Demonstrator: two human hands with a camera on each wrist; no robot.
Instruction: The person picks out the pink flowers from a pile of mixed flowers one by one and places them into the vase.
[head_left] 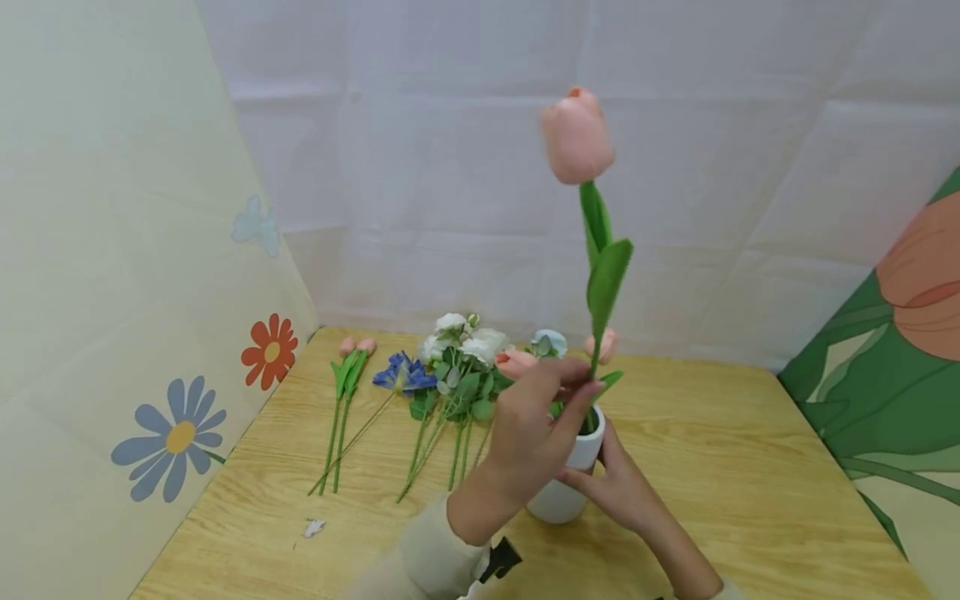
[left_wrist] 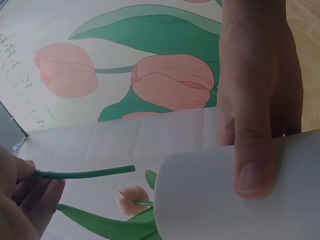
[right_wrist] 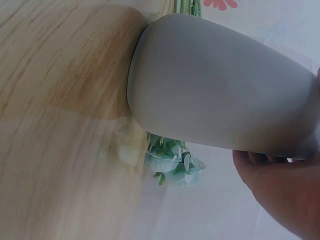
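My left hand (head_left: pixel 525 425) pinches the stem of a pink tulip (head_left: pixel 577 137) with green leaves, held upright above a white vase (head_left: pixel 558 500). In the left wrist view the lower tip of that stem (left_wrist: pixel 95 173) is outside the vase, near its rim. My right hand (head_left: pixel 626 487) grips the vase, its thumb lying along the wall (left_wrist: pixel 200 195) in the left wrist view. Another pink flower (left_wrist: pixel 131 200) has its stem running into the vase mouth. In the right wrist view the vase (right_wrist: pixel 215 90) stands on the table.
On the wooden table (head_left: pixel 712 467) to the left lie two pink tulips (head_left: pixel 348 375), a blue flower (head_left: pixel 405 373) and several white flowers (head_left: pixel 483 346). A pale blue flower (head_left: pixel 550 342) shows behind my left hand. A white scrap (head_left: pixel 314 527) lies at the front left.
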